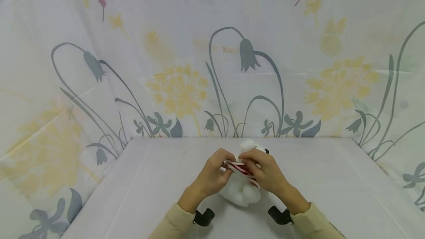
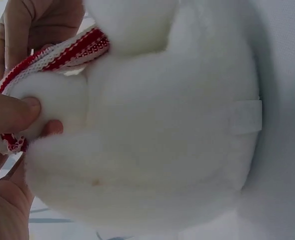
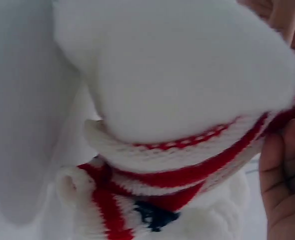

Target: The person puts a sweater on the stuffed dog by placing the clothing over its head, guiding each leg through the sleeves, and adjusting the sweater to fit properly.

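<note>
A white plush toy point(image 1: 242, 194) sits on the table with its fluffy head point(image 1: 248, 144) toward the far side. Around its upper body is a red-and-white striped knitted sweater point(image 3: 187, 167), bunched into a band. A sleeve-like tube with a dark blue patch hangs from it in the right wrist view. My left hand point(image 1: 215, 170) grips the sweater's left edge; its thumb point(image 2: 17, 112) lies against a white stub of the toy. With bent fingers, my right hand point(image 1: 265, 167) pinches the knit on the other side. Part of the toy's face is hidden behind that hand.
A white cloth covers the table point(image 1: 149, 180). Behind and at both sides rises a flower-printed curtain point(image 1: 186, 47). Black wrist devices point(image 1: 204, 217) sit at both cuffs, close to the tabletop. A small white tag point(image 2: 247, 117) is on the toy's body.
</note>
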{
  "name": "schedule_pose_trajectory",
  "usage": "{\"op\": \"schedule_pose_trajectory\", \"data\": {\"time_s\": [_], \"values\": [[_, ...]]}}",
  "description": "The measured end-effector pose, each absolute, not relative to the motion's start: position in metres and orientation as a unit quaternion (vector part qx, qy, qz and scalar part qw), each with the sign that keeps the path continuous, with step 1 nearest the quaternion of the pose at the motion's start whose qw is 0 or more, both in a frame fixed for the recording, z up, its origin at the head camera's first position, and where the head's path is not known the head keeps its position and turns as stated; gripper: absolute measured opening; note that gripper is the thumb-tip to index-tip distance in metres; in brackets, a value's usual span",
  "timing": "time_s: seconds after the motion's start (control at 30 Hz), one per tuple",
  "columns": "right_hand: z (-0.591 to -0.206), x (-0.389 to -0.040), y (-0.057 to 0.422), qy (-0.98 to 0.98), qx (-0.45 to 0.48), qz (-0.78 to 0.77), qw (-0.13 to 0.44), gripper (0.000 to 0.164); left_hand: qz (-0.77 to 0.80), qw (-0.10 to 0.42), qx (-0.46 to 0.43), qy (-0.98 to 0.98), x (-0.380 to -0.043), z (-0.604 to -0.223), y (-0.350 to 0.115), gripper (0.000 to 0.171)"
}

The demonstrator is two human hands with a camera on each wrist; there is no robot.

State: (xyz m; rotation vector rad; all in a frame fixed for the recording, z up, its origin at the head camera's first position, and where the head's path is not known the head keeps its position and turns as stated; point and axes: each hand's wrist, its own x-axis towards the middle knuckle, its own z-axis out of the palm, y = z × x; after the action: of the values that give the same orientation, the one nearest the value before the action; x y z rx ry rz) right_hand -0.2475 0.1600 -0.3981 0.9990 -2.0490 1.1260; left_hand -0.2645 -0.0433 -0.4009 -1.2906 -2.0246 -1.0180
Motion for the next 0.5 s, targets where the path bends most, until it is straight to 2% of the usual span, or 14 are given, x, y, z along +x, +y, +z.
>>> {"op": "schedule_pose_trajectory", "data": {"time_s": [0.13, 0.27, 0.5], "values": [[-0.3952, -0.2444, 0.1645, -0.804, 0.329, 0.438, 0.232, 0.017, -0.379, 0.26, -0.478, -0.749, -0.2624, -0.4014, -0.0404, 0.036], [-0.393, -0.2435, 0.1683, -0.822, 0.335, 0.421, 0.185, 0.02, -0.393, 0.256, -0.461, -0.753, -0.261, -0.404, -0.0382, 0.035], [-0.3927, -0.2443, 0.1692, -0.826, 0.375, 0.373, 0.197, 0.021, -0.41, 0.257, -0.459, -0.745, -0.2611, -0.4066, -0.0354, 0.034]]}}
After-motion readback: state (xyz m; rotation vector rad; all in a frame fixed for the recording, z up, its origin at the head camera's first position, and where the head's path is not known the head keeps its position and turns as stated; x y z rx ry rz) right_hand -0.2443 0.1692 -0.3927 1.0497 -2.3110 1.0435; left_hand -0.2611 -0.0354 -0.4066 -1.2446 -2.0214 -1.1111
